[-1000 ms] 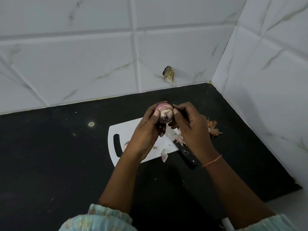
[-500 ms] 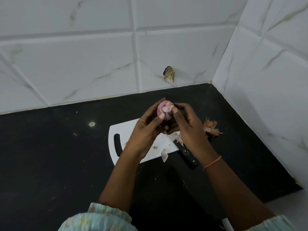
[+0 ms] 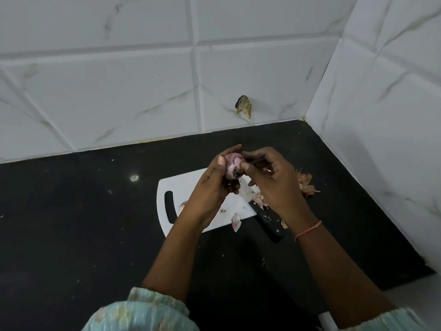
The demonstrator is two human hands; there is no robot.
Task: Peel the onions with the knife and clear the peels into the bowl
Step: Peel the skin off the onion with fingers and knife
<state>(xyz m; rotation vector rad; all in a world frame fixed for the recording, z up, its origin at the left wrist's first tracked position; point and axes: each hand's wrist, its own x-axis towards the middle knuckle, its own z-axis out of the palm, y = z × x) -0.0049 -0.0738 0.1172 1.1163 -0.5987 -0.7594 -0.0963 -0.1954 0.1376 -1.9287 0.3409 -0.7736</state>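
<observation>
Black bench (image 3: 71, 223) under our arms, white cutting board (image 3: 188, 187) on it, our left hand (image 3: 212, 187) with grip curled round the onion (image 3: 232, 167) above the board, our right hand (image 3: 274, 180) pinching its top, knife (image 3: 267, 219) lying at board edge, loose peels (image 3: 307, 185) beside.

Black stone countertop (image 3: 71, 235) runs under and to the left of the hands, flecked with pale specks, one round light spot (image 3: 134, 178) left of them. Back wall (image 3: 119, 91) beyond the hands is large white glossy tiles with faint grey-gold veining; a second tiled wall (image 3: 393, 115) on the right meets it at a corner (image 3: 304, 119) up and right of the hands. A chipped brownish patch (image 3: 244, 108) sits on the back wall just above the counter edge, straight beyond the hands; light is dim and even.
</observation>
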